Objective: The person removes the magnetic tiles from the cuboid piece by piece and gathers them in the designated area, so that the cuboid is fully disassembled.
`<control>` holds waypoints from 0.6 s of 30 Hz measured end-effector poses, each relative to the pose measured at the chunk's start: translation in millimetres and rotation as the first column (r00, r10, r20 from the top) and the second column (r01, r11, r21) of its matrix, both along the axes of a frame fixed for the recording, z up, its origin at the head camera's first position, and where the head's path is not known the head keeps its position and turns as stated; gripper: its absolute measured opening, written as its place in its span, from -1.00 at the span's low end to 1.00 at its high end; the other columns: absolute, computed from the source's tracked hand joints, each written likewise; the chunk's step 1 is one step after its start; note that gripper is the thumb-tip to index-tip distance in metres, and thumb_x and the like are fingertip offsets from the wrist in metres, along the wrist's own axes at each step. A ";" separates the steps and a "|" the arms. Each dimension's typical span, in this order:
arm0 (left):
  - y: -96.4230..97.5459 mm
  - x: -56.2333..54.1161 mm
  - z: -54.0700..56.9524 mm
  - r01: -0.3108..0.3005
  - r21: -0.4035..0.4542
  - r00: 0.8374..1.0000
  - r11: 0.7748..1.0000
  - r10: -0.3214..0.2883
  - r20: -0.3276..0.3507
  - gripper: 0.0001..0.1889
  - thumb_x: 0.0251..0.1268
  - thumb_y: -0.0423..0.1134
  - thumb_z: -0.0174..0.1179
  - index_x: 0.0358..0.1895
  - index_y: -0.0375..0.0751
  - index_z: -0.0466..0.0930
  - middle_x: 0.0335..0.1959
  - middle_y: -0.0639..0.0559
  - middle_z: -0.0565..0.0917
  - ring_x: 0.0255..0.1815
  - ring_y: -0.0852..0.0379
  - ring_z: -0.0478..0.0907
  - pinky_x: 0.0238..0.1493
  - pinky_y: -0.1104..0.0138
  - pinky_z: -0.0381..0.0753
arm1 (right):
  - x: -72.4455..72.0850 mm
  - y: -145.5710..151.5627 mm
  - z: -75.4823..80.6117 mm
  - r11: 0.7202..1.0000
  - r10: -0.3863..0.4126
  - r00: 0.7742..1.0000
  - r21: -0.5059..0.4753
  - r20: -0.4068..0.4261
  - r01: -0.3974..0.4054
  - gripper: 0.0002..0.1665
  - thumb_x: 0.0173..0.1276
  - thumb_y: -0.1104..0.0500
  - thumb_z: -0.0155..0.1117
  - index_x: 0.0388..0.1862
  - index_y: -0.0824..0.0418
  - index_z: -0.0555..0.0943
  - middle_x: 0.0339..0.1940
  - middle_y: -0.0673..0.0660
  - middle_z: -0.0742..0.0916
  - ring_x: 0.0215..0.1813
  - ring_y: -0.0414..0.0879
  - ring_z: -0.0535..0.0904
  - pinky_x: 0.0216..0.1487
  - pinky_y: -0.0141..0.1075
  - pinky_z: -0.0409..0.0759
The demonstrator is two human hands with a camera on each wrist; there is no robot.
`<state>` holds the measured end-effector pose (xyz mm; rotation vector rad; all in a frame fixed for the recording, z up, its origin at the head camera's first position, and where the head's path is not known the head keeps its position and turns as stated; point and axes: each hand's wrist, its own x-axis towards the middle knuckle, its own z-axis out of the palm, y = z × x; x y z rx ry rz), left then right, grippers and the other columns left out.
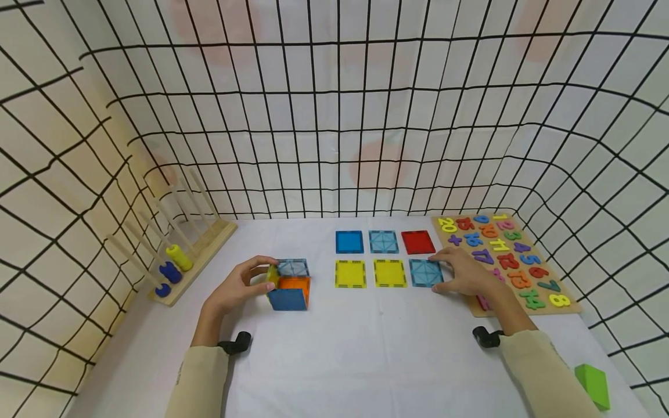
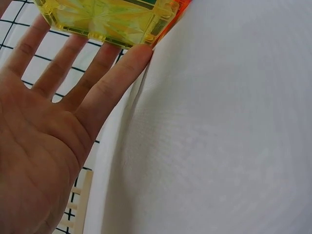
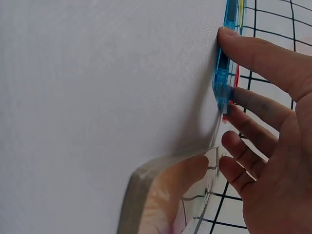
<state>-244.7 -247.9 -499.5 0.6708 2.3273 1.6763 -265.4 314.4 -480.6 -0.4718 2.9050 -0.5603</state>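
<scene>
My left hand [image 1: 237, 283] holds a small open-topped box of magnetic tiles at its left side, thumb at the near corner and fingertips at the far one. The box has a blue front wall [image 1: 288, 299], an orange inside [image 1: 295, 283], a light blue tile [image 1: 293, 267] at the back and a yellow side [image 2: 107, 19]. My right hand [image 1: 461, 271] pinches a light blue magnetic tile [image 1: 424, 273] by its right end, thumb at the near edge. That tile [image 3: 222, 73] is close over the white cloth in the right wrist view.
Two yellow tiles [image 1: 350, 274] lie left of the held tile. Behind them are a blue tile [image 1: 349, 242], another light blue tile [image 1: 384, 242] and a red tile [image 1: 418, 242]. A number puzzle board [image 1: 465, 310] lies right, a wooden peg rack [image 1: 222, 232] left, a green block [image 1: 593, 386] front right.
</scene>
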 end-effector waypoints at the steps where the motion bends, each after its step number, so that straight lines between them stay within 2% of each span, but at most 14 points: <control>1: 0.2 0.1 0.1 0.002 0.003 1.000 1.000 -0.002 -0.002 -0.48 0.39 -0.28 0.32 0.38 -0.10 0.46 0.47 -0.10 0.45 0.51 -0.42 0.27 0.42 -0.47 0.16 | 0.1 -0.2 0.2 1.000 -0.001 1.000 0.004 -0.001 0.001 -0.13 0.15 -0.12 0.59 0.43 0.09 0.54 0.44 0.34 0.48 0.50 0.35 0.25 0.41 0.43 0.29; 5: 1.1 1.0 1.4 0.016 0.012 1.000 1.000 -0.016 -0.005 -0.50 0.41 -0.28 0.30 0.37 -0.14 0.45 0.48 -0.12 0.44 0.52 -0.45 0.25 0.42 -0.47 0.15 | 1.7 -0.9 1.5 1.000 -0.009 1.000 0.012 0.007 0.009 -0.09 0.14 -0.13 0.59 0.45 0.09 0.52 0.45 0.35 0.46 0.50 0.36 0.24 0.39 0.44 0.31; 12: 2.5 4.0 4.0 0.011 -0.032 1.000 0.999 -0.011 0.001 -0.56 0.45 -0.22 0.26 0.33 -0.16 0.49 0.52 -0.14 0.40 0.52 -0.51 0.23 0.40 -0.48 0.18 | 6.5 -5.5 3.6 0.999 -0.042 0.999 -0.021 0.001 0.042 -0.03 0.13 -0.22 0.58 0.48 0.07 0.49 0.52 0.34 0.39 0.50 0.35 0.23 0.37 0.46 0.32; 16: 3.6 4.1 7.0 -0.005 -0.051 1.000 0.999 0.005 0.005 -0.53 0.45 -0.17 0.27 0.37 -0.06 0.49 0.51 -0.07 0.42 0.53 -0.48 0.24 0.41 -0.48 0.16 | 10.0 -13.7 4.5 0.997 -0.045 0.999 -0.057 -0.017 0.044 -0.04 0.16 -0.27 0.53 0.48 0.06 0.48 0.46 0.34 0.46 0.41 0.33 0.36 0.27 0.41 0.46; 18: 3.9 4.0 8.1 -0.012 -0.061 1.000 0.998 0.013 0.005 -0.52 0.45 -0.15 0.27 0.39 0.01 0.48 0.51 -0.02 0.43 0.53 -0.46 0.24 0.41 -0.48 0.16 | 11.9 -18.7 4.0 0.996 -0.044 0.999 -0.079 -0.031 0.041 -0.07 0.19 -0.26 0.52 0.47 0.06 0.48 0.40 0.32 0.51 0.34 0.28 0.44 0.23 0.32 0.55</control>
